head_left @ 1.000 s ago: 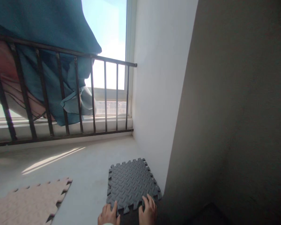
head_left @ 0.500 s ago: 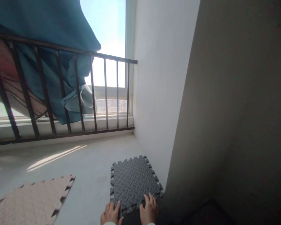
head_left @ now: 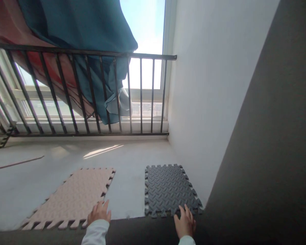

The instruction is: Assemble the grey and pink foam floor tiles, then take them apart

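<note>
Since the earlier frames, the left hand point(head_left: 100, 212) has come off the grey foam tile point(head_left: 169, 190) and gone over to the pink foam tile point(head_left: 75, 197), while the right hand point(head_left: 185, 223) stays at the grey one's near edge. Head camera has swung too, so more of the pink tile shows now.

So, where things stand: both interlocking tiles are lying flat on the concrete floor point(head_left: 127, 177). Grey one sits on the right, close up beside the white wall point(head_left: 206, 102) in the corner, with its right edge near the wall's foot. Pink one is off to the left with a bare strip of floor between them, so they're clearly not joined yet, and the pink one lies a bit skewed compared with the grey.

Grip-wise, neither hand is clamped on anything. Left hand has its fingers spread and resting flat on the pink tile's near right corner. Right hand is also open, fingertips on the grey tile's near right corner. More pressing than holding, as far as anyone can tell.

Judging by that, the grey tile looks placed, and the pink one looks like it hasn't been slid over and locked in. No other tiles are in view.

Further out there's a black metal railing point(head_left: 91, 92) along the far side, a teal cloth point(head_left: 91, 30) draped over it, and a bright window point(head_left: 145, 41) behind.
</note>
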Demonstrator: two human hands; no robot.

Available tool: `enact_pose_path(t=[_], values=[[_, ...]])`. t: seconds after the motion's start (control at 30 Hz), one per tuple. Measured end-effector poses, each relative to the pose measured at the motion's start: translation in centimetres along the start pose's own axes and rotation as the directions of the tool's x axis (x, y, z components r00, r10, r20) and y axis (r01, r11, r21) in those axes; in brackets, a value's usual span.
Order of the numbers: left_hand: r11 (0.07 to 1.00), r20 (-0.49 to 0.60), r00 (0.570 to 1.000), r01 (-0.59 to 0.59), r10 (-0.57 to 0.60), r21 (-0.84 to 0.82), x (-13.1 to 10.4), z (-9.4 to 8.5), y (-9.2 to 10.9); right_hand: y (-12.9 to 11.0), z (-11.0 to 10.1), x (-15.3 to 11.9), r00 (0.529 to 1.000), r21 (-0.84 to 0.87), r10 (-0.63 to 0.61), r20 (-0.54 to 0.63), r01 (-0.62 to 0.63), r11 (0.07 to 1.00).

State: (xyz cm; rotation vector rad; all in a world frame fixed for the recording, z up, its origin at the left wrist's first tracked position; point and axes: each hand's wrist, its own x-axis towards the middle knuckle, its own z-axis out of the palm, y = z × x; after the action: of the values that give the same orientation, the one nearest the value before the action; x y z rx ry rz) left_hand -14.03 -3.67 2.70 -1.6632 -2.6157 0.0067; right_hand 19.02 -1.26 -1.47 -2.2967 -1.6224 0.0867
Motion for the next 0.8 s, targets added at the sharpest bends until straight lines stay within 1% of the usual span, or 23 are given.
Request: enact_pose_path(t=[0.07,0.1,0.13,0.2,0.27,0.37,0.47,0.57,0.63,0.7,0.73,0.8], values=[[0.991,0.021,0.992,0.119,-0.121,0.062,0.5,-0.5,-3.2,0.0,-0.2,0.3,0.997,0.02,-0.009,0.079,0.008,1.0],[0.986,0.034,0.988,0.147,-0.15,0.083,0.6,-0.7,-4.3,0.0,-0.3,0.4,0.995,0.027,-0.015,0.099,0.012,1.0],[0.983,0.047,0.986,0.154,-0.159,0.1,0.6,-0.8,-5.0,-0.1,-0.3,0.4,0.995,0.028,-0.018,0.097,0.015,1.0],[0.982,0.067,0.986,0.14,-0.15,0.125,0.7,-0.9,-5.6,-0.3,-0.3,0.3,0.999,0.012,-0.017,0.042,0.016,1.0],[0.982,0.076,0.987,0.128,-0.139,0.139,0.8,-0.8,-5.4,-0.5,-0.3,0.0,1.0,-0.006,-0.011,-0.015,0.01,1.0],[0.983,0.083,0.987,0.129,-0.141,0.13,0.9,-0.5,-4.8,-0.6,-0.2,-0.2,1.0,-0.008,-0.015,-0.021,0.014,1.0],[0.986,0.095,0.985,0.132,-0.142,0.104,1.0,-0.2,-4.6,-0.3,-0.4,0.0,1.0,0.005,-0.017,0.008,0.017,1.0],[0.99,0.1,0.988,0.112,-0.12,0.081,1.2,-0.1,-4.9,0.0,-0.8,0.4,0.995,0.017,0.005,0.101,-0.007,1.0],[0.995,0.112,0.99,0.083,-0.09,0.06,1.5,0.0,-4.9,0.0,-0.9,0.5,0.989,0.014,0.022,0.146,-0.025,1.0],[0.999,0.122,0.992,0.04,-0.044,0.034,1.8,-0.1,-4.7,0.0,-1.0,0.4,0.991,0.004,0.034,0.131,-0.035,0.999],[1.0,0.126,0.992,0.014,-0.016,0.018,1.9,-0.2,-4.4,0.0,-1.0,0.4,0.992,0.001,0.036,0.12,-0.036,0.999],[0.999,0.133,0.99,-0.048,0.05,-0.019,2.1,-0.5,-3.3,-0.1,-1.0,0.3,0.99,0.002,0.038,0.139,-0.039,0.999]])
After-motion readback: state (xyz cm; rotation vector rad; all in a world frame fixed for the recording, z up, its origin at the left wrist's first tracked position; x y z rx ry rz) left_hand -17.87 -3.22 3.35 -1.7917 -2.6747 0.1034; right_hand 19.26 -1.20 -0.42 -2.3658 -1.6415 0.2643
